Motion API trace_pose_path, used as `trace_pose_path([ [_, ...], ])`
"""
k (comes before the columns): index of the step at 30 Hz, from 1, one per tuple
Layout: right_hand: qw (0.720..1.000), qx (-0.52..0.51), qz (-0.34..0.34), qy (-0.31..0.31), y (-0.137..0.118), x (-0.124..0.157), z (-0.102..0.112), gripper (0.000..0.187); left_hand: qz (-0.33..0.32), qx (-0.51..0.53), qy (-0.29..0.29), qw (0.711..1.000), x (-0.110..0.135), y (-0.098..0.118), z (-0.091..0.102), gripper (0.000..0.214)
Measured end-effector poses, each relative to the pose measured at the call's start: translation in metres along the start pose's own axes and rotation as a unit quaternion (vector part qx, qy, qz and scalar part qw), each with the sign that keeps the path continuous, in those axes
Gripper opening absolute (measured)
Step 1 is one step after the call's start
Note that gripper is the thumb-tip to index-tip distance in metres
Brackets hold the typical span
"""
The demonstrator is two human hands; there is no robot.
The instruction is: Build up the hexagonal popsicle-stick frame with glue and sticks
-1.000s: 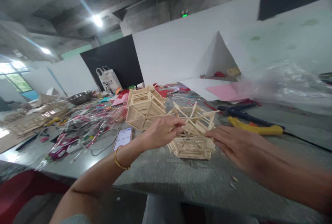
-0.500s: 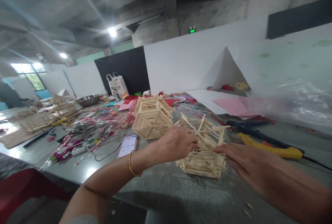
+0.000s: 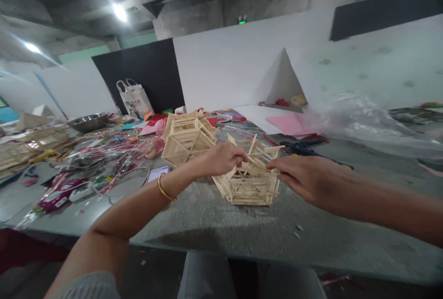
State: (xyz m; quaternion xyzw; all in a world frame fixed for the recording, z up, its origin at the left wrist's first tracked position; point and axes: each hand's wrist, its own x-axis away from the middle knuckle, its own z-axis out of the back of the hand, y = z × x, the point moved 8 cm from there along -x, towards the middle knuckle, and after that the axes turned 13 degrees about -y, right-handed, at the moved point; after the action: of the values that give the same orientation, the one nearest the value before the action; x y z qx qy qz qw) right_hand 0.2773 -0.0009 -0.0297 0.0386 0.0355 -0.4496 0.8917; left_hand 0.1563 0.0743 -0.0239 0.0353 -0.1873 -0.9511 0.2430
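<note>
A frame built from thin wooden sticks [image 3: 249, 191] rests on the table in front of me, with longer sticks jutting up from its top. My left hand [image 3: 225, 158] reaches over its left side, fingers curled down onto the upper sticks. From the right, my right hand [image 3: 300, 174] grips the frame's upper right edge between fingertips and thumb, the fingers nearly straight. My fingers partly cover what each one pinches. Just behind and to the left stands a second stick model [image 3: 188, 144] with hexagonal faces, apart from the right hand and close to my left forearm.
Left of the models lie a phone [image 3: 157, 174], a purple packet [image 3: 60, 196] and tangled plastic wrappers [image 3: 114, 151]. A metal bowl [image 3: 88, 122] stands farther back. Pink paper [image 3: 290, 124], clear plastic film [image 3: 367, 121] and a dark blue tool [image 3: 308, 147] lie behind on the right.
The view has turned right and tilted downward, so everything sits farther left and higher in the picture. Both hands stay at the same stick frame.
</note>
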Motion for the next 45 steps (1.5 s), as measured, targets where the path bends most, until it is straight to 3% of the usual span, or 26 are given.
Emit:
trace_pose_path([
  [3, 0.999, -0.028, 0.014, -0.036, 0.0, -0.003, 0.002, 0.032, 0.007, 0.008, -0.029, 1.0, -0.006, -0.003, 0.001, 0.029],
  [10, 0.992, -0.071, -0.001, -0.105, -0.005, -0.012, 0.017, 0.037, -0.009, -0.06, -0.034, 0.998, -0.006, 0.01, 0.003, 0.026],
  [16, 0.987, -0.047, -0.055, -0.142, 0.004, -0.018, 0.019, 0.038, 0.014, -0.082, -0.05, 0.995, -0.007, 0.015, 0.002, 0.028],
  [32, 0.982, -0.014, -0.078, -0.17, -0.01, -0.022, 0.025, 0.019, 0.042, -0.092, -0.038, 0.994, -0.008, 0.017, 0.01, 0.025],
  [38, 0.987, -0.006, -0.06, -0.151, -0.011, -0.02, 0.029, 0.019, 0.044, -0.082, -0.039, 0.995, -0.008, 0.015, 0.01, 0.025],
  [45, 0.98, -0.001, -0.08, -0.18, -0.01, -0.023, 0.028, 0.02, 0.052, -0.072, -0.05, 0.995, -0.008, 0.015, 0.011, 0.026],
])
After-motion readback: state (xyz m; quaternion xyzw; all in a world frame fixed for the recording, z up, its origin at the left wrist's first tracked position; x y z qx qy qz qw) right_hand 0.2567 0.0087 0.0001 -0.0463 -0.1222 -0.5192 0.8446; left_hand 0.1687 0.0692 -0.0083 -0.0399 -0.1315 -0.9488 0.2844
